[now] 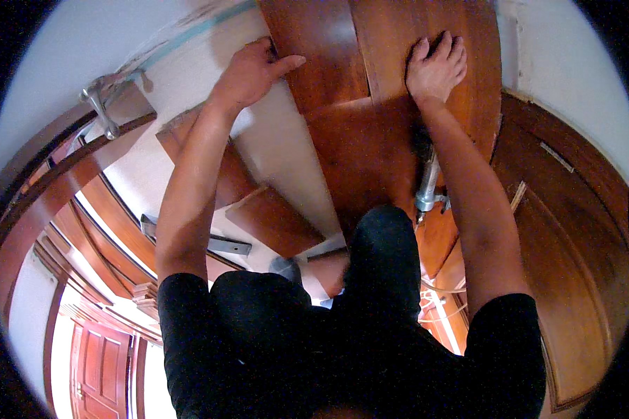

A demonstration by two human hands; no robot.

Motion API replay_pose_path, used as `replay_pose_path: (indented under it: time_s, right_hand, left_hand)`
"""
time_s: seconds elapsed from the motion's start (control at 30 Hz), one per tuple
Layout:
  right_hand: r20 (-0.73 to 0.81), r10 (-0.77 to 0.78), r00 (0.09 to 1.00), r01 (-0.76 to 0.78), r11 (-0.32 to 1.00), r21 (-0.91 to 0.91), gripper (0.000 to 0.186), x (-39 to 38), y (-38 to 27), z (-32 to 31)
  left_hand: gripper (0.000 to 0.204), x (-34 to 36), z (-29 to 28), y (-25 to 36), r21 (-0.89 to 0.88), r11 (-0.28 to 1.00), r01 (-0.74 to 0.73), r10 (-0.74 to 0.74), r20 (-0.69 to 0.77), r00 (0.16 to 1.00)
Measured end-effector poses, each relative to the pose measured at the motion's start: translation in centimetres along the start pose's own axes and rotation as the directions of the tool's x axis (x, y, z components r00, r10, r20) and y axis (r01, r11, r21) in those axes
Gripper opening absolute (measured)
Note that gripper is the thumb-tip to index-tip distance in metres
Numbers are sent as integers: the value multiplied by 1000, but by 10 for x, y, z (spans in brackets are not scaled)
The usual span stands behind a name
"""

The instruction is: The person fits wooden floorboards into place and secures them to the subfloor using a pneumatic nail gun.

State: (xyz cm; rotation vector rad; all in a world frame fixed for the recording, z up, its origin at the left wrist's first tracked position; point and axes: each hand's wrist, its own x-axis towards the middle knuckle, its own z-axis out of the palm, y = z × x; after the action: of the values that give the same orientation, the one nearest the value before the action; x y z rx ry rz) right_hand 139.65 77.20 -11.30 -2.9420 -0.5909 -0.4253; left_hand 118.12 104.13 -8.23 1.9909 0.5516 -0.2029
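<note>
Reddish-brown wooden floor planks (388,164) lie in front of me, fitted edge to edge. At their left edge, my left hand (250,75) closes on a plank (321,52), with the thumb over its top face and the other fingers curled at the edge, partly hidden. My right hand (437,73) rests open on the planks farther right, palm down, fingers a little apart. Beside my right forearm lies a power tool (430,185) with a silver front end; the arm hides part of it.
Two loose board pieces (276,220) lie on the pale underlayer (286,133) to the left. A flat metal bar (227,246) is near my left elbow. A silver lever handle (101,108) juts from a brown door at left. A panelled wooden door (566,258) stands at right, cables (440,286) below.
</note>
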Motion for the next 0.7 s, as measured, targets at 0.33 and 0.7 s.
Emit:
replay_pose_path:
  time_s: [0.33, 0.7]
  right_hand:
    - [1, -19, 1000, 19, 999, -33, 61, -1, 2, -8]
    - [32, -15, 999, 16, 1000, -18, 61, -3, -6, -8]
  left_hand:
    - [66, -5, -7, 29, 575, 818, -27, 4, 42, 999]
    - [73, 9, 5, -12, 620, 764, -181, 66, 205, 977]
